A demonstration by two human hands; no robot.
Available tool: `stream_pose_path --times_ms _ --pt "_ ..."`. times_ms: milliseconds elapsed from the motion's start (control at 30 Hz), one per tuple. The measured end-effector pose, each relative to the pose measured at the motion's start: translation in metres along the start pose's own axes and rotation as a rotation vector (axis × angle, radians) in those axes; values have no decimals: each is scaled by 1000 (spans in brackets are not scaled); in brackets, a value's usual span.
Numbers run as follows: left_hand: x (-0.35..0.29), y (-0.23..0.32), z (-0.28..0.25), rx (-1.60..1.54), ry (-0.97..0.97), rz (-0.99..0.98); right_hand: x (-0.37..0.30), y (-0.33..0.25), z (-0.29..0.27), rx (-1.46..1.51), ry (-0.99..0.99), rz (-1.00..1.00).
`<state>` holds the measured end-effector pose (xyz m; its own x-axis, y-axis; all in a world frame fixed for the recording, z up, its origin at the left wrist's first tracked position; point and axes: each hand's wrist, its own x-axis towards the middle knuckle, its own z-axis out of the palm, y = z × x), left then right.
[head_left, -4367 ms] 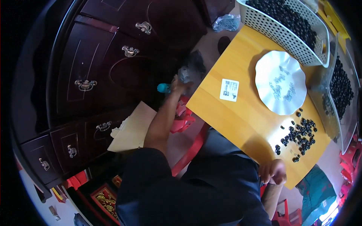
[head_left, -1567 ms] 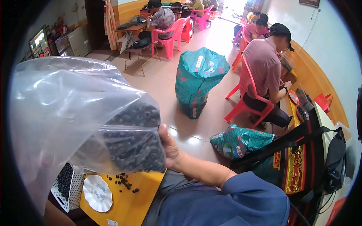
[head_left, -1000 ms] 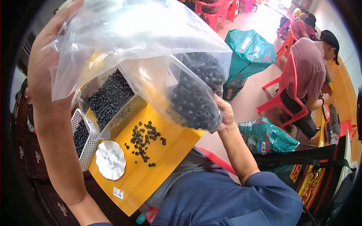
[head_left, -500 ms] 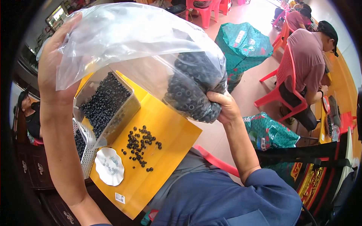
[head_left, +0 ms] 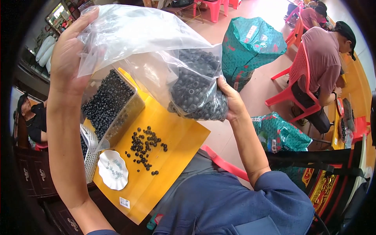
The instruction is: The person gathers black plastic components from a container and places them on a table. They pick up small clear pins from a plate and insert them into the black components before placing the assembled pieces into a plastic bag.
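I hold up a large clear plastic bag above the yellow board. Black ring-shaped beads bulge in its right end. My left hand grips the bag's left end, fingers partly behind the plastic. Around the bead-filled end, my right hand is closed, thumb on the near side. Under the bag's left part stands a clear plastic box heaped with small black beads. Loose black beads lie scattered on the board. Beside them a white scalloped dish carries small clear bits.
A white perforated basket with dark beads sits left of the box. Teal bags stand on the floor to the right. Beyond them a person sits on a red plastic chair at a long table. Another person sits far left.
The bag's bead-filled end has sunk and its beads have settled into a squarer heap. The plastic's upper part looks flatter. My left hand has moved slightly right.
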<state>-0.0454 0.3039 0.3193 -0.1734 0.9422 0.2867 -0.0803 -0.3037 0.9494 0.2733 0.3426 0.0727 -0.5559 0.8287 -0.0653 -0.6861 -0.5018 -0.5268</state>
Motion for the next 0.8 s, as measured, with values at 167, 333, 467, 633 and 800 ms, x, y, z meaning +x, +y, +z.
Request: stream_pose_path --times_ms 167,333,467,633,800 --pt "0 -14 16 3 93 -4 10 7 -4 7 53 23" --pt "26 -28 -23 -89 -50 -109 9 1 -2 53 -45 54" --pt "34 -42 -18 -171 -93 -182 7 -2 2 22 -2 38" --pt "45 -59 -1 -208 -195 -224 16 -10 -26 16 15 70" --pt "42 -81 30 -28 -138 -171 36 -7 -80 118 122 205"
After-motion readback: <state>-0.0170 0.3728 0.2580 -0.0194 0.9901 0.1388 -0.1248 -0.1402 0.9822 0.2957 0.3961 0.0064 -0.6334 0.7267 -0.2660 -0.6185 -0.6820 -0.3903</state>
